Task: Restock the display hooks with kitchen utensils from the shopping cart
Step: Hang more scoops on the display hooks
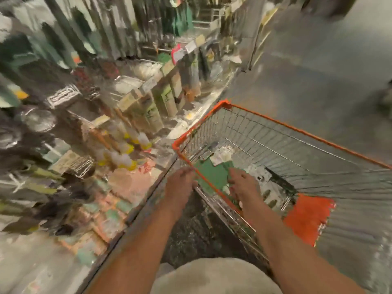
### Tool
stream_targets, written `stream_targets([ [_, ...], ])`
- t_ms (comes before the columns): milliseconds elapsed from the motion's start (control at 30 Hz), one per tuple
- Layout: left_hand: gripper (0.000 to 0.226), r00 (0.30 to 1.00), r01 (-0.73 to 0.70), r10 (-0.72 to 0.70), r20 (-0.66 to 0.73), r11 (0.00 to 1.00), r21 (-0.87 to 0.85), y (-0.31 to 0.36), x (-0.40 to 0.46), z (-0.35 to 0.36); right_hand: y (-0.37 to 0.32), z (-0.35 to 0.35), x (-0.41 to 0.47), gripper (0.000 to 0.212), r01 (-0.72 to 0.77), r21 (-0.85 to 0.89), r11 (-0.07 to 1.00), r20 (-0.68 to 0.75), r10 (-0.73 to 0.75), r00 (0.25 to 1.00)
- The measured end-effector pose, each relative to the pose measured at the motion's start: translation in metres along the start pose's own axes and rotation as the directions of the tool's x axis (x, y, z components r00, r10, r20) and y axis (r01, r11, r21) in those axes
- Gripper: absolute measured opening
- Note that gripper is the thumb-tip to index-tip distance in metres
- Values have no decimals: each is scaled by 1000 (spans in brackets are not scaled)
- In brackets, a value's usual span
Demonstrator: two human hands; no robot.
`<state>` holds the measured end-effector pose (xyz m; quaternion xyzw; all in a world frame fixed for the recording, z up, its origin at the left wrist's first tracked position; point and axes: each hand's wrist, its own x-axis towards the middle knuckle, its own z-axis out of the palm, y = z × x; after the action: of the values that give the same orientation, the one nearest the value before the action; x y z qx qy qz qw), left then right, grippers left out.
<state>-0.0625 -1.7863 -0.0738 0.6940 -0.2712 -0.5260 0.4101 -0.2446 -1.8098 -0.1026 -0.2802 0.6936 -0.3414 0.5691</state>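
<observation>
Head view: blurred green-carded utensil packs (pixel 212 175) fill orange-rimmed cart (pixel 297 129).

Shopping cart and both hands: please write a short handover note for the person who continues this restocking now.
Left hand: at the orange rim of the shopping cart, fingers curled there; grip unclear because of blur.
Right hand: reaching inside the cart, over a green packaged item; not clear if it holds it.
More packaged items lie on the cart floor.
Display shelves stand to the left, heavily blurred.
Done: cannot tell from this view.
Left: take items from the cart and hang them on the hooks.
</observation>
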Motion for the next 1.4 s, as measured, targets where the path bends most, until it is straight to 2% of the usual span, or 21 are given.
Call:
stream_targets([
  [167, 15, 980, -56, 25, 199, 987, 152, -3, 24, 80, 30, -65, 44, 33, -115, 87, 990, -170, 129, 977],
  [300, 17, 942, -74, -35, 334, 949, 308, -8, 54, 111, 58, -83, 66, 44, -209, 121, 970, -264, 235, 936],
  [400, 18, 894, -56, -161, 419, 886, 460, -18, 89, 122, 74, -83, 80, 53, -283, 205, 937, -309, 336, 890],
  [567, 20, 787, 21, -420, 452, 751, 660, -30, 144, 136, 76, -80, 93, 30, -378, 313, 871, -388, 480, 787],
  [600, 20, 748, 38, -476, 463, 727, 686, -32, 153, 137, 80, -79, 95, 33, -397, 336, 854, -395, 510, 764],
  [700, 23, 674, 22, -547, 496, 686, 727, -38, 174, 146, 89, -75, 101, 48, -436, 357, 826, -425, 559, 712],
  [767, 21, 655, -3, -580, 485, 639, 769, -46, 189, 159, 99, -73, 106, 44, -481, 353, 802, -417, 596, 687],
  [900, 18, 642, -56, -609, 465, 568, 821, -60, 206, 182, 113, -75, 113, 32, -514, 332, 791, -428, 612, 665],
  [1133, 22, 690, -165, -581, 432, 455, 875, -95, 224, 212, 144, -91, 139, 40, -574, 200, 794, -388, 602, 698],
  [1333, 39, 738, -138, -548, 394, 449, 883, -134, 233, 231, 187, -112, 167, 25, -593, 99, 799, -347, 586, 732],
  [1400, 45, 738, -114, -549, 392, 471, 875, -146, 233, 239, 198, -117, 176, 30, -604, 65, 795, -319, 590, 742],
])
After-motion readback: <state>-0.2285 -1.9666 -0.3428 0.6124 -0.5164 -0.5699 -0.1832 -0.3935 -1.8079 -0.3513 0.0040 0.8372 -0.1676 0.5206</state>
